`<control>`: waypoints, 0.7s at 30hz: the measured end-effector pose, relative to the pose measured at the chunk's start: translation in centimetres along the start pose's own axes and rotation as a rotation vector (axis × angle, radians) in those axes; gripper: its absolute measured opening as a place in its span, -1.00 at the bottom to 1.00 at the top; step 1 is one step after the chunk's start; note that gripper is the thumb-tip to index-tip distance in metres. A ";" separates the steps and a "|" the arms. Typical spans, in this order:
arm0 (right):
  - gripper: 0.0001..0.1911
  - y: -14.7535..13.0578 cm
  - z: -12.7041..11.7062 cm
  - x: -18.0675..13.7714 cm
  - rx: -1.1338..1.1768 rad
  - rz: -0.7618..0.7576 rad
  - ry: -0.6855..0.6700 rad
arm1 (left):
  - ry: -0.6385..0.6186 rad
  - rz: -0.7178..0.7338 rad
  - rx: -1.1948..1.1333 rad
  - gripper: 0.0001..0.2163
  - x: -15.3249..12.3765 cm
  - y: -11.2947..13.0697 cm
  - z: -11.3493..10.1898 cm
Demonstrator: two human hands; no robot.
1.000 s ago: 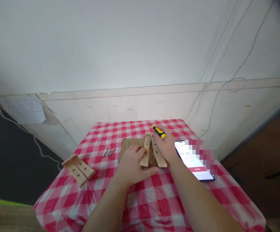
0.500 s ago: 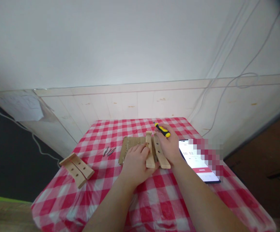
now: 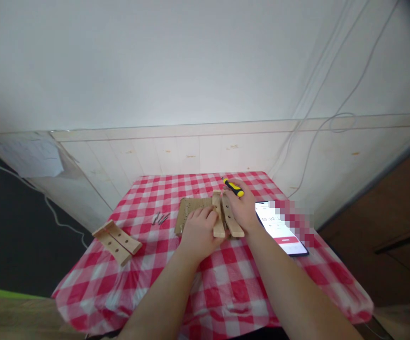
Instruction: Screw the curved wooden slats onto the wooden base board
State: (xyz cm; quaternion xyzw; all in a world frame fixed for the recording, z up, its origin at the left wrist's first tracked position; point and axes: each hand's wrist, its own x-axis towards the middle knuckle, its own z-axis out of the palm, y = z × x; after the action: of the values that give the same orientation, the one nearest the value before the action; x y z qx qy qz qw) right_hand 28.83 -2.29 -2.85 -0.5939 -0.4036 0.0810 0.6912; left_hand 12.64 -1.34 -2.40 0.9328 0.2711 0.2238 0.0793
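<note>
Board [image 3: 191, 210]: wooden panel lying flat on the table [image 3: 226, 283], toward its far edge.
Slats: left slat [image 3: 218, 216] and right slat [image 3: 233, 221] lie side by side on the board's right end.
Left hand [image 3: 200, 230]: rests on the board, fingers bent against the left slat; grip cannot be told.
Right hand [image 3: 243, 210]: clasps a yellow-and-black screwdriver [image 3: 233, 187], heel on the right slat.
Screws [image 3: 160, 218]: just left of the board.
Slat pair [image 3: 117, 241]: near the left edge.
Phone [image 3: 281, 229]: lit, near the right edge.

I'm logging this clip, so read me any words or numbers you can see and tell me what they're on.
"00:02" on the phone screen, a timer; the rest is pixelated.
Paper sheet on the wall: too blurred to read.
On the screwdriver: no readable label.
</note>
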 end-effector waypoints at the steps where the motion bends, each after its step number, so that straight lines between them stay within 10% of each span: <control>1: -0.70 0.0 0.0 0.0 -0.008 0.000 0.001 | 0.002 0.000 -0.003 -0.68 0.0 0.0 0.0; 21: -0.68 0.5 0.2 0.2 -0.012 -0.005 0.010 | 0.021 0.006 0.029 -0.68 0.1 0.4 0.0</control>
State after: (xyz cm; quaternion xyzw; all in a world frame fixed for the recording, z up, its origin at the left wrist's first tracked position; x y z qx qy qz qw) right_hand 28.99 -1.88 -3.24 -0.5975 -0.4021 0.0740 0.6899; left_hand 12.86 -1.63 -2.23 0.9324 0.2722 0.2296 0.0621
